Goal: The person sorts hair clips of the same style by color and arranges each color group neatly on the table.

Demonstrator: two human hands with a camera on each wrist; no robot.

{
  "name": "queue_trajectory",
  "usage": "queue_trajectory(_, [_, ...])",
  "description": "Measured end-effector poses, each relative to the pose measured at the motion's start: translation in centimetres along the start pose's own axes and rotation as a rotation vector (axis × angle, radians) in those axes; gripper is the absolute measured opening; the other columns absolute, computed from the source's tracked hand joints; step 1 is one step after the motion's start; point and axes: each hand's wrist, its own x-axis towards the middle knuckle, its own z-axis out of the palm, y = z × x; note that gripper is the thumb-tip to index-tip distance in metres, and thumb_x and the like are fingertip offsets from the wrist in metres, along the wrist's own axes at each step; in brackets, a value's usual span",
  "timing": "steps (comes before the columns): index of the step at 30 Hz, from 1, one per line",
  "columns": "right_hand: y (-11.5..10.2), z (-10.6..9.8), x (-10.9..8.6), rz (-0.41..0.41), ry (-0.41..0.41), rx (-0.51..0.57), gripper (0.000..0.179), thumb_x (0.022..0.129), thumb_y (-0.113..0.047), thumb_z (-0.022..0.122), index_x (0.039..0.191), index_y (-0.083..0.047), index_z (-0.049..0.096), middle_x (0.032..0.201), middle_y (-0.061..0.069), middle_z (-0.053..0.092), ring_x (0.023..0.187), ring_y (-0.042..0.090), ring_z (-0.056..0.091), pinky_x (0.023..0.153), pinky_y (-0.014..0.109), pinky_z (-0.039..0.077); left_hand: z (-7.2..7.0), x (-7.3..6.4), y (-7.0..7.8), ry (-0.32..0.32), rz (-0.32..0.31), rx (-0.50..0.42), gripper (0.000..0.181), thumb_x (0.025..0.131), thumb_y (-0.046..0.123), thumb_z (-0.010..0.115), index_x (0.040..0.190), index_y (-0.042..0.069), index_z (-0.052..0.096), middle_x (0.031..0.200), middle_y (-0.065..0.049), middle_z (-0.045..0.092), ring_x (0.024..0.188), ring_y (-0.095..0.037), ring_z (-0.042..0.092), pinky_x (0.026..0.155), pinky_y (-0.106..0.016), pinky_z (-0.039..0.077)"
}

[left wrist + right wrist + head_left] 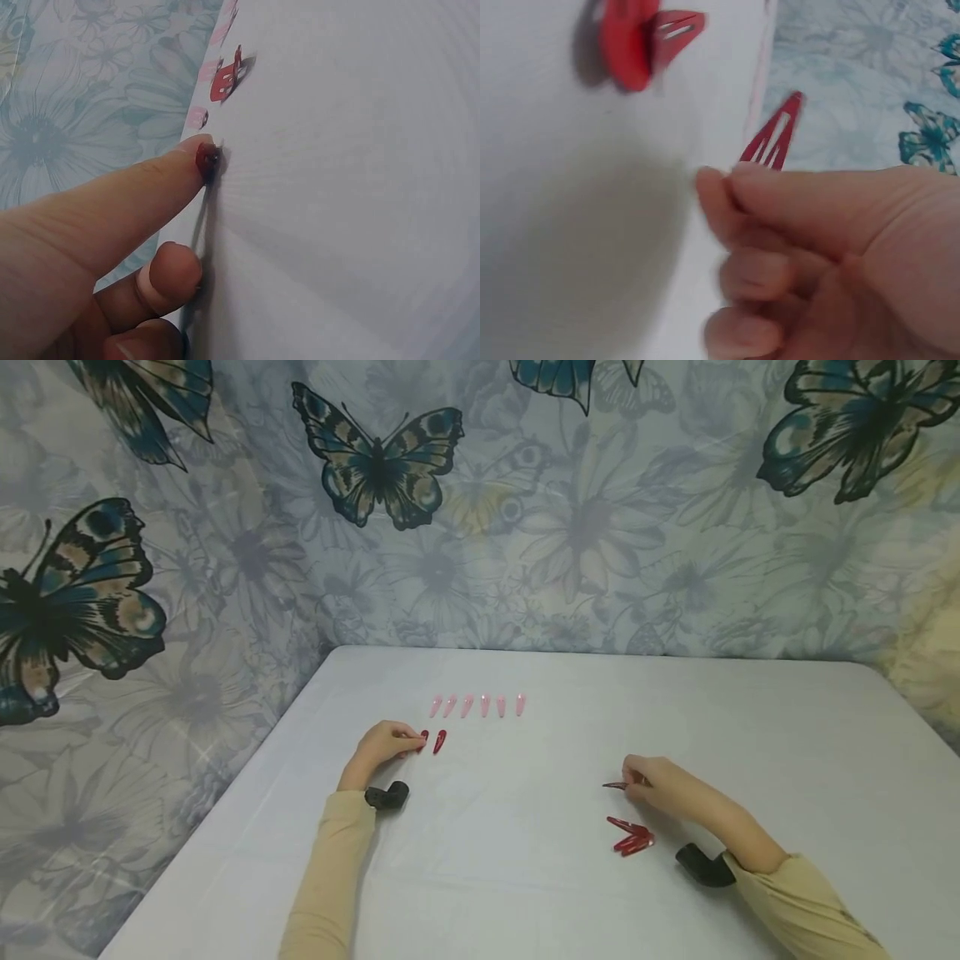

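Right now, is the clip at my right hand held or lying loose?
Held: your right hand pinches the red clip between thumb and finger, apart from the nearby red pile.

We see a white table and, behind it and along its left side, a pale blue-grey floral backdrop. We make out dark-edged teal-and-tan butterflies printed across it, and a yellowish patch at far right.

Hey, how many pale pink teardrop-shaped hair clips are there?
6 pale pink teardrop-shaped hair clips, all in one row on the white table, beyond and right of the left hand.
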Motion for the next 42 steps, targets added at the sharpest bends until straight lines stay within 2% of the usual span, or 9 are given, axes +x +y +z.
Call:
queue_trajectory(4, [0.4, 0.3, 0.4, -0.088, 0.105, 0.009, 0.012, 0.087, 0.000, 0.065, 0.083, -0.009, 0.059, 0.077, -0.004, 0.057, 0.067, 0.002, 0.040, 0.058, 0.020, 0.036, -0.1, -0.1, 0.1, 0.008, -0.011, -0.014, 0.024, 0.086, 0.032, 0.073, 0.088, 0.009, 0.076, 0.053, 0.007, 0.050, 0.057, -0.011, 0.046, 0.063, -0.026, 0.036])
queue_trajectory(7, [0.9, 0.3, 0.7, -0.087, 0.135, 0.072, 0.005, 0.087, -0.005, 0.068, 0.084, -0.009, 0.066, 0.079, -0.003, 0.062, 0.067, 0.000, 0.040, 0.058, 0.020, 0.037, 0.0, -0.2, 0.1, 0.009, -0.014, -0.021, 0.024, 0.086, 0.032, 0.073, 0.087, 0.009, 0.076, 0.053, 0.007, 0.050, 0.057, -0.011, 0.046, 0.063, -0.025, 0.036])
queue_trajectory(13, [1.2, 0.1, 0.8, -0.001, 0.130, 0.175, 0.004, 0.090, -0.010, 0.066, 0.089, -0.006, 0.065, 0.086, 0.002, 0.063, 0.071, 0.002, 0.044, 0.062, 0.022, 0.038, 0.0, -0.1, 0.0, 0.010, -0.021, -0.017, 0.023, 0.086, 0.032, 0.073, 0.087, 0.009, 0.076, 0.053, 0.007, 0.051, 0.058, -0.012, 0.046, 0.064, -0.025, 0.036])
queue_trajectory(17, [1.4, 0.0, 0.8, -0.009, 0.114, 0.207, 0.005, 0.092, -0.007, 0.063, 0.095, -0.003, 0.062, 0.084, 0.004, 0.065, 0.074, 0.003, 0.049, 0.066, 0.022, 0.040, 0.1, 0.0, 0.0, 0.006, -0.013, -0.006, 0.023, 0.086, 0.033, 0.074, 0.087, 0.009, 0.076, 0.052, 0.008, 0.050, 0.058, -0.012, 0.045, 0.064, -0.025, 0.036])
queue_trajectory(26, [1.6, 0.1, 0.9, -0.017, 0.130, 0.194, 0.024, 0.094, -0.006, 0.061, 0.116, 0.002, 0.063, 0.079, 0.004, 0.064, 0.068, 0.004, 0.048, 0.061, 0.022, 0.042, 0.1, 0.2, -0.3, 0.003, 0.002, -0.016, 0.024, 0.087, 0.033, 0.073, 0.087, 0.009, 0.076, 0.052, 0.007, 0.049, 0.058, -0.012, 0.045, 0.064, -0.026, 0.036])
queue_trajectory(33, [1.8, 0.2, 1.2, 0.008, 0.143, 0.234, 0.016, 0.088, -0.005, 0.068, 0.102, 0.000, 0.062, 0.074, 0.004, 0.063, 0.066, 0.003, 0.046, 0.061, 0.022, 0.039, 0.1, 0.5, -0.7, 0.007, 0.010, 0.000, 0.023, 0.087, 0.032, 0.073, 0.090, 0.009, 0.076, 0.053, 0.008, 0.049, 0.057, -0.011, 0.045, 0.064, -0.025, 0.035])
queue_trajectory(42, [1.4, 0.3, 1.0, 0.070, 0.126, 0.211, 0.018, 0.089, -0.008, 0.066, 0.105, 0.001, 0.066, 0.075, 0.002, 0.065, 0.068, 0.008, 0.048, 0.061, 0.023, 0.040, 0.3, 0.6, -0.8, 0.006, 0.005, -0.016, 0.024, 0.087, 0.032, 0.073, 0.090, 0.008, 0.076, 0.053, 0.008, 0.050, 0.057, -0.011, 0.045, 0.061, -0.025, 0.035])
